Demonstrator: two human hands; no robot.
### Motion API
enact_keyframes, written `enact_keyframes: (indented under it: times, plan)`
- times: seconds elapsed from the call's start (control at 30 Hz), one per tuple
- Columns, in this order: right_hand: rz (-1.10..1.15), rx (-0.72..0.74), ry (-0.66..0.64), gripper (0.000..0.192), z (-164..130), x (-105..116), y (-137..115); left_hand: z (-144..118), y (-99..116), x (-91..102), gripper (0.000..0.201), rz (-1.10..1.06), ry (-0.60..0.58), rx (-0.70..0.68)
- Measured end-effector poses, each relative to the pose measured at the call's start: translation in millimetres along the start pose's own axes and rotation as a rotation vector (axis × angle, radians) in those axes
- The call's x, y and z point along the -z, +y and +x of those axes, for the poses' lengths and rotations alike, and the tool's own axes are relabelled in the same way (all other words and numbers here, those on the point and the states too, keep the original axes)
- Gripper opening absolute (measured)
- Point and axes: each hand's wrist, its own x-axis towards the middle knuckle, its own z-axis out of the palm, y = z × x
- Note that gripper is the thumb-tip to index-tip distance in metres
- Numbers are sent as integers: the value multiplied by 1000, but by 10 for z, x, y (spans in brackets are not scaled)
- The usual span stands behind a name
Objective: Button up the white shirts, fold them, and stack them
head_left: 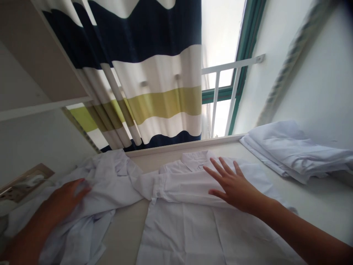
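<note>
Clearly soft and light, the white shirt (pixel 187 206) lies flat mid-table, right hand (pixel 234 186) spread open on it; left hand (pixel 64 198) rests open on crumpled shirts (pixel 104 180) at the left edge. Grip by shoulders.

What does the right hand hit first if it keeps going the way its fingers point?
The right hand lies flat on the spread white shirt, fingers toward its collar. Likely the collar first, then the window ledge; depth unclear.

Home bedroom: striped curtain (pixel 154 84), barred window (pixel 223 95).
</note>
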Motion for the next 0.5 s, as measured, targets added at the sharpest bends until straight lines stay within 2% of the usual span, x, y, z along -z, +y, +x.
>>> enact_keyframes:
  times: [0.1, 0.2, 0.3, 0.33, 0.4, 0.5]
  plan:
    - [85, 68, -17, 76, 120, -63, -264, -101, -386, 32, 77, -104, -20, 139]
    - [175, 79, -28, 70, 167, -264, -360, -181, -659, 71, 70, -221, 46, 205]
    - [240, 87, -24, 61, 152, -463, -375, -266, -767, 170, 60, -321, 176, 311]
    - [255, 98, -25, 59, 141, -507, -379, -305, -752, 207, 55, -349, 180, 336]
    - [276, 123, -32, 57, 119, -553, -389, -399, -646, 258, 53, -404, 55, 373]
    - [291, 141, -45, 56, 107, -555, -406, -542, -355, 242, 64, -524, -262, 405]
